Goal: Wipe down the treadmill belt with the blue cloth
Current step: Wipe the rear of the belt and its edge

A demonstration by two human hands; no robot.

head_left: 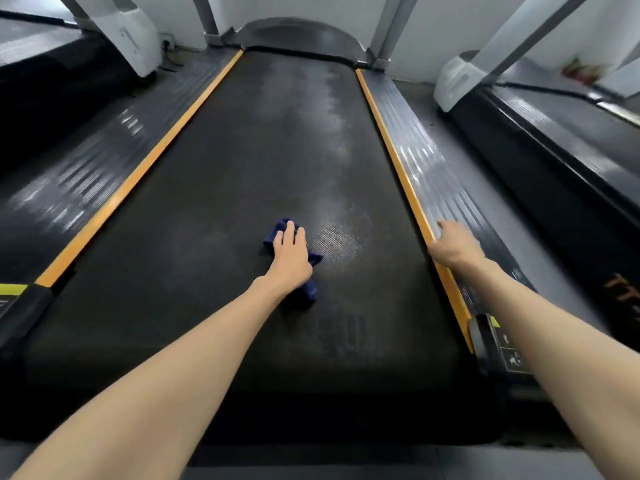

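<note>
- The black, finely dimpled rubber treadmill belt [242, 202] runs as a long matte strip from 6 o'clock up to 12 o'clock, with pale, dusty-looking smears along its right half.
- A crumpled dark blue cloth [311, 291] of soft fabric lies on the belt just below the middle of the view. Its folds stick out past the hand at 11, 3 and 5 o'clock.
- The left hand [291, 261] lies palm down on the cloth with straight fingers pointing to 12 o'clock. It presses flat rather than clenching.
- The right hand [455, 245], at 3 o'clock from the cloth, rests loosely on the right side rail [426, 161], a grey plastic deck with fine, shiny crosswise ribs. Its fingers lie unclenched and hold nothing.
- A smooth orange edge strip [384, 133] separates that rail from the belt, and the heel of the right hand touches it.
- A matching ribbed left side rail [104, 161] sits at 9 o'clock.
- A rounded dark motor hood [298, 36] closes the belt at 12 o'clock, between slanted grey metal uprights [394, 26].
- Glossy black neighbouring treadmills [571, 150] stand at 2 and 10 o'clock.
</note>
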